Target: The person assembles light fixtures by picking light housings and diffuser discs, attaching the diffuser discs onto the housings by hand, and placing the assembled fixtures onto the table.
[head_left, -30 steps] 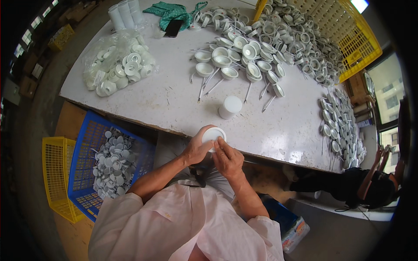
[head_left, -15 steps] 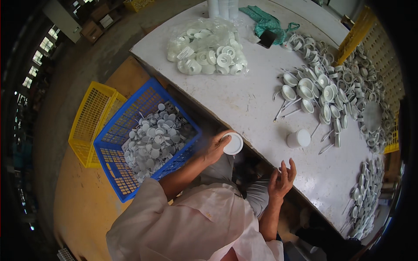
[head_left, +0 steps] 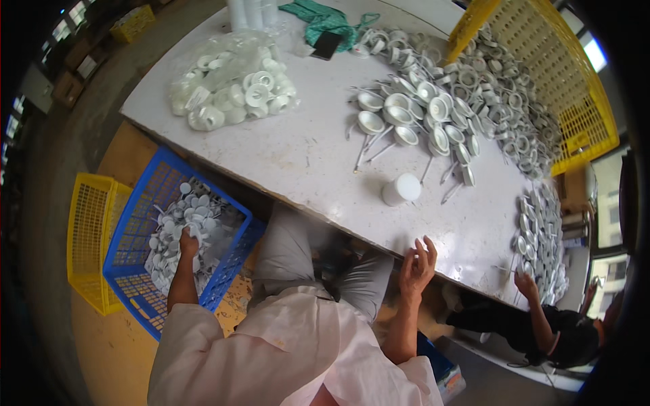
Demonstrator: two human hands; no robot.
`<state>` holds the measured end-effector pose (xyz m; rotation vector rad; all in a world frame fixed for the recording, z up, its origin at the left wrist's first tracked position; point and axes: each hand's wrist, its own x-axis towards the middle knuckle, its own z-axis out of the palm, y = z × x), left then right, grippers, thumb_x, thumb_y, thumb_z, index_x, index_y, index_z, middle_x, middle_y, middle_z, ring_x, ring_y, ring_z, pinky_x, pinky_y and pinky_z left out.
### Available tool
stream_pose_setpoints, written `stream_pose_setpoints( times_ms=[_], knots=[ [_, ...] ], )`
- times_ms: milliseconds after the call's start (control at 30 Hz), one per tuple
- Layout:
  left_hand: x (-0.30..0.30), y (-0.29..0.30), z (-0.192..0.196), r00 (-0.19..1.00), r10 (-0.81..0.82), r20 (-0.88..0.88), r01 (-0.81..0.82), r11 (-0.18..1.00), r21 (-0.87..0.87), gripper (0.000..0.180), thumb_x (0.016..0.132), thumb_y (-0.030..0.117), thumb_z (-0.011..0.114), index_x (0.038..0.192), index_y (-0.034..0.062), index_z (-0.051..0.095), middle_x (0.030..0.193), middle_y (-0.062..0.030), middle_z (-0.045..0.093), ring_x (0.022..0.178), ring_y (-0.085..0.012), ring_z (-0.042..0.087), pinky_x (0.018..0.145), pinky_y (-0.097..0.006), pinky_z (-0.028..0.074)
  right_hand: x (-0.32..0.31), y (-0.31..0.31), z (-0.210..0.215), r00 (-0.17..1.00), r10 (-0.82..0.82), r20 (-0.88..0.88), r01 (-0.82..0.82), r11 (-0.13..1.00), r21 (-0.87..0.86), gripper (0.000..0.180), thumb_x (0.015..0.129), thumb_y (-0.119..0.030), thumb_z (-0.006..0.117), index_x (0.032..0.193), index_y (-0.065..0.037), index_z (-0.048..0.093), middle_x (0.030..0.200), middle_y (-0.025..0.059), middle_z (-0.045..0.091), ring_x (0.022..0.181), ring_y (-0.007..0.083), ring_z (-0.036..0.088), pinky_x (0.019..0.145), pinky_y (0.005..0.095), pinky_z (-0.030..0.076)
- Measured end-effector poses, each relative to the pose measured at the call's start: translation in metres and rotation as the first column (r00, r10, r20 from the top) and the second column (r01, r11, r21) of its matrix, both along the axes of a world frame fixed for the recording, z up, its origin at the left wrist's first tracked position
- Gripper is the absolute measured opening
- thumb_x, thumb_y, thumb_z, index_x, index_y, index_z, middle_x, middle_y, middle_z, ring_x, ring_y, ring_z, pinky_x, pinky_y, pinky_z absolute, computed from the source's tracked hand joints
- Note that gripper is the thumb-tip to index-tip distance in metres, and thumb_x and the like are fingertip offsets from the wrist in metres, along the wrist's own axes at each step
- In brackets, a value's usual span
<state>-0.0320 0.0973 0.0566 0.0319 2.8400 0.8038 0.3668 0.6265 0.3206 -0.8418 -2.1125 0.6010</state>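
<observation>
My left hand point(head_left: 189, 243) reaches down into the blue plastic basket point(head_left: 233, 267), over a heap of small white round lamp parts point(head_left: 169, 254). A white round lamp part point(head_left: 196, 233) shows at its fingers, which look closed on it, though they are partly hidden. My right hand point(head_left: 417, 267) is raised by the table's near edge, fingers apart, with nothing in it. Beyond it on the white table point(head_left: 311, 162) stands a white cylinder point(head_left: 402, 189). White cup-shaped parts with wires point(head_left: 406, 111) lie piled farther back.
A clear bag of white rings point(head_left: 233, 88) rests at the table's far left. Beside it are a dark phone point(head_left: 327, 45) and green cloth point(head_left: 321, 19). A yellow crate point(head_left: 569, 88) leans behind grey rings at right. Another person's hand point(head_left: 527, 284) touches wired parts.
My left hand has carried the white round lamp part from the table edge leftward into the blue basket. The view has swung rightward, bringing another person into sight. My right hand stays open.
</observation>
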Motion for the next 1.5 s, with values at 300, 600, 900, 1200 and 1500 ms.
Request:
stream_pose_setpoints(
  times_ms=[300, 600, 900, 1200, 1500],
  knots=[
    [-0.020, -0.022, -0.034, 0.994, 0.105, 0.027, -0.102, 0.990, -0.094, 0.053, 0.078, 0.007, 0.057, 0.128, -0.0026, 0.042, 0.124, -0.0243, 0.052, 0.112, -0.0391, 0.052, 0.093, -0.043, 0.042, 0.110, 0.089, 0.002, 0.747, -0.659, 0.088, 0.637, 0.747, 0.189, 0.017, 0.077, -0.012, 0.066, 0.093, -0.005, 0.063, 0.087, 0.0104, 0.058, 0.072, 0.0233, 0.057, 0.066, 0.0335, 0.048],
    [0.088, 0.171, 0.049, 0.852, -0.512, 0.108, 0.481, 0.847, 0.225, 0.029, 0.081, 0.007, 0.058, 0.109, 0.0000, 0.060, 0.101, -0.0181, 0.065, 0.095, -0.0283, 0.063, 0.084, -0.033, 0.047, 0.136, 0.192, 0.010, 0.528, -0.688, 0.498, 0.762, 0.643, 0.079, 0.039, 0.078, -0.037, 0.063, 0.097, -0.003, 0.065, 0.100, 0.0195, 0.062, 0.092, 0.0355, 0.060, 0.080, 0.0441, 0.046],
    [0.174, 0.290, 0.178, 0.662, -0.729, 0.176, 0.495, 0.600, 0.629, 0.026, 0.084, 0.008, 0.058, 0.109, -0.0002, 0.060, 0.102, -0.0132, 0.067, 0.092, -0.0187, 0.065, 0.080, -0.028, 0.050, 0.120, 0.170, -0.013, 0.694, -0.645, 0.319, 0.668, 0.743, 0.049, 0.020, 0.082, -0.022, 0.060, 0.089, -0.003, 0.062, 0.085, 0.0176, 0.063, 0.080, 0.0333, 0.062, 0.073, 0.0401, 0.048],
    [0.253, 0.421, 0.273, 0.318, -0.946, 0.057, 0.308, 0.160, 0.938, 0.067, 0.080, 0.007, 0.068, 0.135, -0.0025, 0.031, 0.136, -0.0230, 0.040, 0.118, -0.0261, 0.050, 0.081, -0.028, 0.050, 0.055, 0.034, 0.000, 0.920, -0.267, -0.286, 0.026, 0.771, -0.637, 0.009, 0.089, -0.013, 0.057, 0.088, -0.004, 0.055, 0.072, -0.0023, 0.052, 0.063, 0.0033, 0.043, 0.056, 0.0185, 0.035],
    [0.248, 0.440, 0.298, 0.453, -0.880, -0.143, 0.566, 0.160, 0.809, 0.088, 0.067, 0.017, 0.081, 0.137, 0.0034, 0.029, 0.135, -0.0155, 0.042, 0.123, -0.0230, 0.044, 0.103, -0.034, 0.035, 0.002, -0.032, -0.012, 0.839, -0.121, -0.530, -0.451, 0.390, -0.803, 0.014, 0.089, -0.017, 0.062, 0.092, -0.005, 0.056, 0.078, -0.0015, 0.057, 0.061, 0.0043, 0.045, 0.055, 0.0189, 0.037]
  ],
)
